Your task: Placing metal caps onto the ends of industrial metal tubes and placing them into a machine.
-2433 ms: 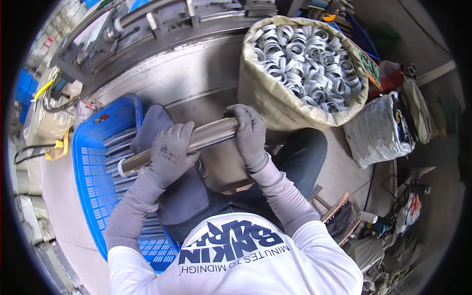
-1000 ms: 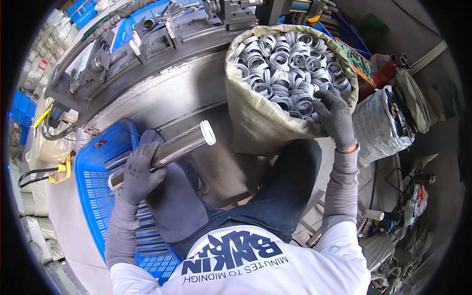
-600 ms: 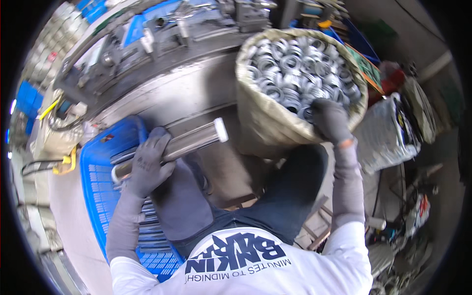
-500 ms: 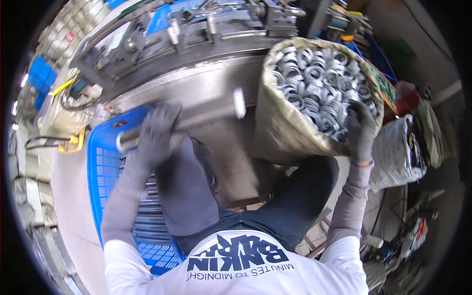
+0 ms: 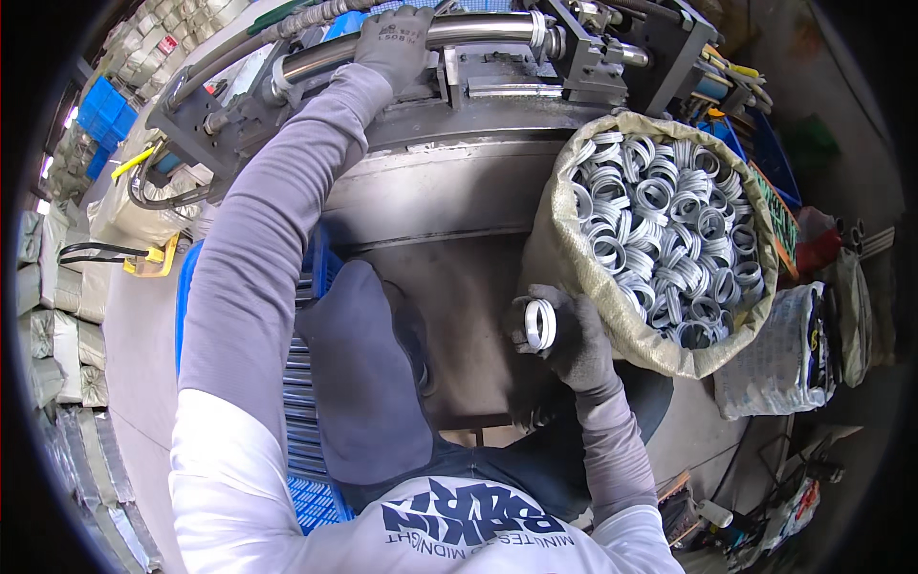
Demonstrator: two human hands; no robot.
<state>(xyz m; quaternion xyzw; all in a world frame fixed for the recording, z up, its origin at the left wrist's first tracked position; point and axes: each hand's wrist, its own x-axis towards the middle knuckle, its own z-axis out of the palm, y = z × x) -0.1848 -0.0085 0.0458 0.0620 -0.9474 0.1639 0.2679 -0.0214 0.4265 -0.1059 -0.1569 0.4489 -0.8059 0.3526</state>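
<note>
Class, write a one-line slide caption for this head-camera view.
Gloved left hand grips a metal tube on the machine; right hand holds a metal ring beside a sack of rings.

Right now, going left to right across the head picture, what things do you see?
Yellow handle → blue crate → right hand with a metal ring → sack of rings → grey bag.

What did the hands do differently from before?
The left hand carried the metal tube up from over the blue crate onto the machine. The right hand let go of the tube, reached into the sack and took a metal ring. The sack and crate stayed put.
</note>
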